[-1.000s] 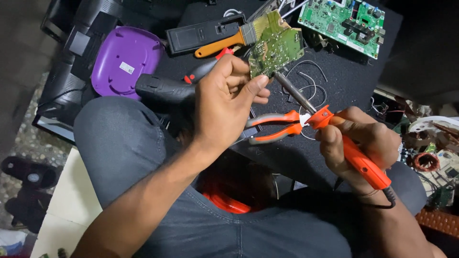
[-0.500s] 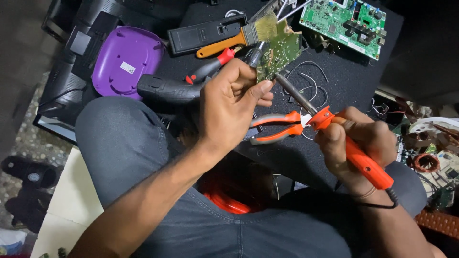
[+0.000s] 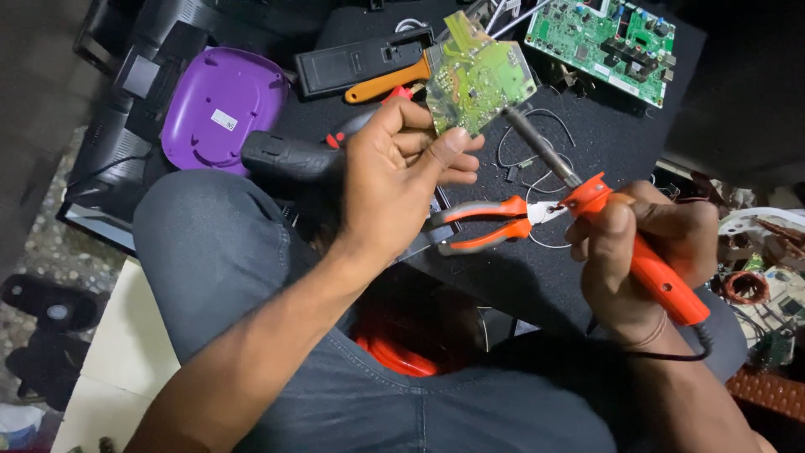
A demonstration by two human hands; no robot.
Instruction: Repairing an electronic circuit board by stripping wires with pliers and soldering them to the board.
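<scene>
My left hand [image 3: 401, 180] pinches a small green circuit board [image 3: 480, 78] by its lower edge and holds it up, solder side facing me. My right hand [image 3: 641, 256] grips an orange-handled soldering iron [image 3: 637, 252]. Its metal tip [image 3: 524, 134] points up and left and touches the board's right lower edge. Both hands hover over a black work mat [image 3: 537, 277] across my lap.
Orange-handled pliers [image 3: 486, 225] lie on the mat between my hands. A purple plastic cover [image 3: 220, 107], a black remote-like case [image 3: 356, 60], an orange-handled brush [image 3: 390, 82], a black tool handle [image 3: 289, 155] and a larger green circuit board [image 3: 612, 38] lie behind. Loose wires [image 3: 537, 168] sit near the iron.
My left hand has lifted the small board a little higher and turned it. The iron's tip has come up to the board's edge.
</scene>
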